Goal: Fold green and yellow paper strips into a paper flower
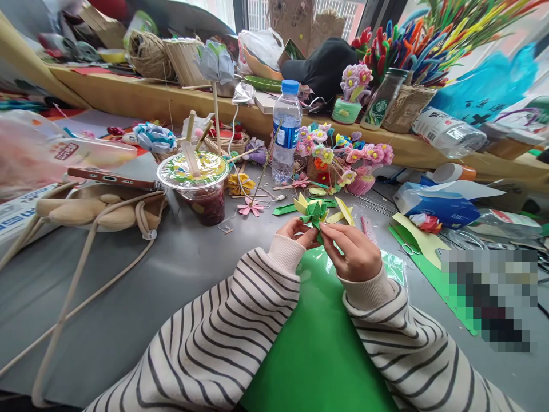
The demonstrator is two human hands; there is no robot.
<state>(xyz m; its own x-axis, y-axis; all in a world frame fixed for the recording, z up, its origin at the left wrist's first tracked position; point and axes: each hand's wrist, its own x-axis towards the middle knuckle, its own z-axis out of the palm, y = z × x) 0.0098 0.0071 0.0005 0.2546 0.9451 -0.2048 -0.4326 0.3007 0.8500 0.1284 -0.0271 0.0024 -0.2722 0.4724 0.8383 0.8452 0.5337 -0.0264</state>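
Note:
Both my hands meet around a small folded green paper flower point(315, 213). The fingers of my left hand point(298, 232) are closed on its left side. On the right, the thumb and fingertips of my right hand point(354, 249) pinch its lower edge. Just behind it lie yellow paper pieces point(341, 213) and a folded green strip point(286, 209). A large green paper sheet point(319, 355) lies under my forearms.
A lidded drink cup point(199, 200), a phone point(112, 177) on a beige bag point(103, 212) and a water bottle point(285, 134) stand beyond my hands. Crocheted flowers point(343, 151) sit behind. At right are scissors point(409, 248) and a blue tissue pack point(441, 206).

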